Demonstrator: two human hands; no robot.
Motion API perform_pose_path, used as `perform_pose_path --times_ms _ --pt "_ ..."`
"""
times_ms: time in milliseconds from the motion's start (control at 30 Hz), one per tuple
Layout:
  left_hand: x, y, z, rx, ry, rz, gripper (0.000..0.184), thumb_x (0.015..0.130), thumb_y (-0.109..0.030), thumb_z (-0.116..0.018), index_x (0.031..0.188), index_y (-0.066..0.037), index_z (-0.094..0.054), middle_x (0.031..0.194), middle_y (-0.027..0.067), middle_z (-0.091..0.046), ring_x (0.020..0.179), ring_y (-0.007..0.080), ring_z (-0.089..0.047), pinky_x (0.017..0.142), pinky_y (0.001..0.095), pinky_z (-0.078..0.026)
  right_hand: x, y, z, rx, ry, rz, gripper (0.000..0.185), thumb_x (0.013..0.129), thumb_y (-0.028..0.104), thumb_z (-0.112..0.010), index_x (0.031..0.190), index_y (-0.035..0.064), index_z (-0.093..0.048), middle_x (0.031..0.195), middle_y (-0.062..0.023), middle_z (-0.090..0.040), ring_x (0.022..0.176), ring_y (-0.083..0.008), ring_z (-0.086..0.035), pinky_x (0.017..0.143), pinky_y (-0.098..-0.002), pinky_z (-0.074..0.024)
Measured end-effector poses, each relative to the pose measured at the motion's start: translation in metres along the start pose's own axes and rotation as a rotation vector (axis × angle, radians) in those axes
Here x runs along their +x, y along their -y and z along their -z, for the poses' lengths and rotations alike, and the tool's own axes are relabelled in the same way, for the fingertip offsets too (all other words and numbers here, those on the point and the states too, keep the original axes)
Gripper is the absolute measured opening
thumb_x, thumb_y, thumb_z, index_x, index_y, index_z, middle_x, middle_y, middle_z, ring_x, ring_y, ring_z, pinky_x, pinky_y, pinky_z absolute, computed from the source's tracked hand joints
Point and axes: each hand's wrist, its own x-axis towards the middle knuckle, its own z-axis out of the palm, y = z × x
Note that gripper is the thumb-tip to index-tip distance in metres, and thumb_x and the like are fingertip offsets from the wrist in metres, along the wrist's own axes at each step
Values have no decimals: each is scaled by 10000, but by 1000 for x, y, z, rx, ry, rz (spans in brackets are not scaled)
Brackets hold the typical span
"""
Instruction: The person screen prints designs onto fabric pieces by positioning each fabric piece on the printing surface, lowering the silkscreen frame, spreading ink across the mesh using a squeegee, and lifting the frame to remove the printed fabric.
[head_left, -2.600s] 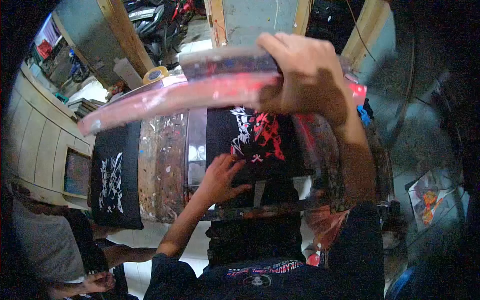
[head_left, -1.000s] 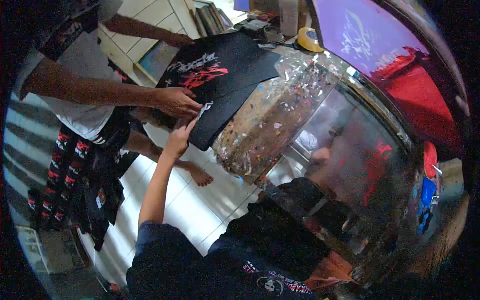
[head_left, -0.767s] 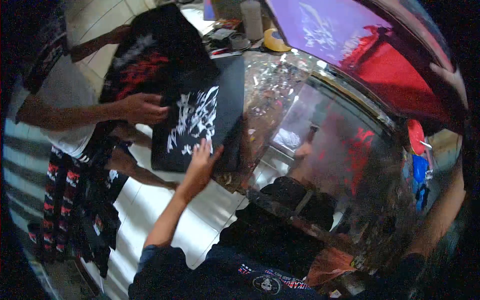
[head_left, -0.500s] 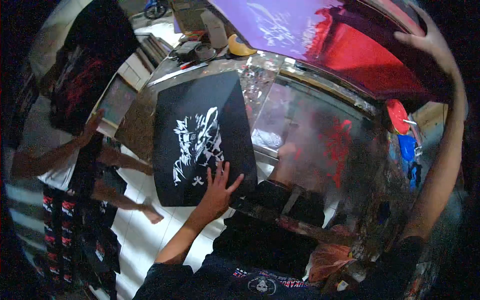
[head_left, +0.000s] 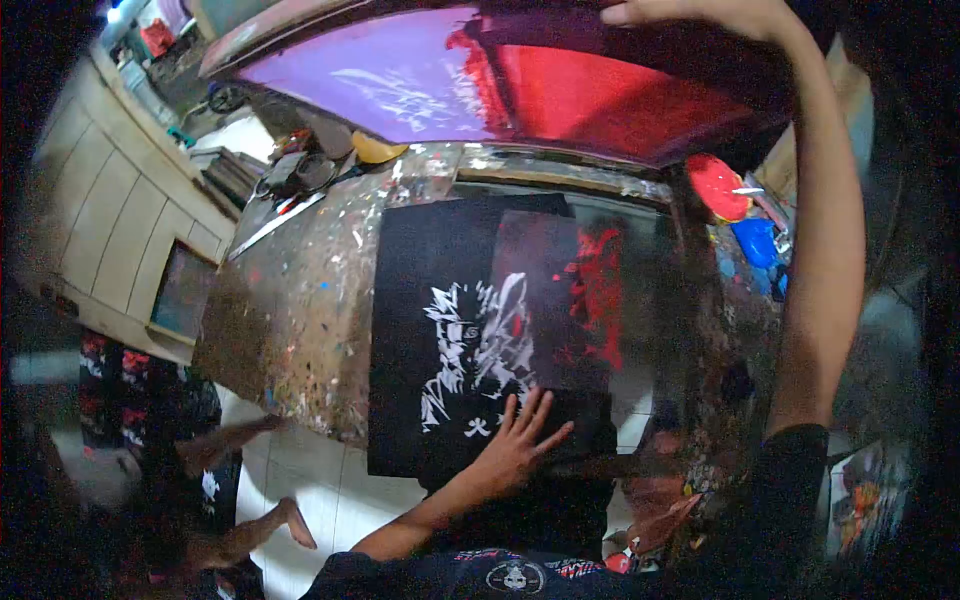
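The left hand (head_left: 508,456) lies open, fingers splayed, on the near part of the black cloth (head_left: 412,290), best smoothed flat and square across the worktop (head_left: 315,310), with the right hand (head_left: 715,10), its grip unclear, steady at the raised far screen (head_left: 610,95).

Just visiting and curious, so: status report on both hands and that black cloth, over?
Left hand spread open on black cloth. Right hand at raised frame, grip unclear. Left hand overlaps white print at its lower edge.
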Motion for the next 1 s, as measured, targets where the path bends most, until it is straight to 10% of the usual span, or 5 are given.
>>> perform_pose_path --times_ms 600,767,833,933,1000 --pt "90 -41 -22 11 -59 -80 765 889 -365 -681 1572 -146 -416 1609 304 -323 1505 492 -287 1240 603 -213 3 6 18 -83 141 -115 1271 523 761 -831 1347 -168 -559 1376 -358 -580 1262 -425 -608 1101 -400 -474" --pt "155 -26 141 -17 404 91 352 896 -379 -681 1063 -70 -704 1152 267 -685 1056 397 -687 890 494 -568 6 -9 3 -130 -12 -102 1288 510 772 -827 1357 -160 -556 1354 -356 -597 1244 -425 -622 1090 -399 -479" --pt "222 49 112 -193 -102 100 387 930 -386 -664 906 0 -681 986 253 -699 908 393 -695 728 514 -555 14 -16 -2 -165 -20 -109 1297 508 781 -821 1364 -155 -554 1350 -356 -600 1243 -425 -624 1090 -401 -477" --pt "331 161 39 300 -497 25 628 999 -516 -542 1334 10 -607 1433 293 -539 1344 413 -521 1119 532 -400 14 -14 4 -155 8 -96 1291 507 797 -812 1346 -153 -571 1326 -356 -615 1214 -425 -640 1077 -406 -487" --pt "369 190 32 199 -261 191 777 1005 -580 -485 1458 50 -464 1561 278 -399 1448 453 -373 1210 545 -253 18 -16 8 -137 38 -64 1273 508 806 -807 1323 -148 -594 1301 -350 -633 1181 -424 -656 1060 -409 -499"
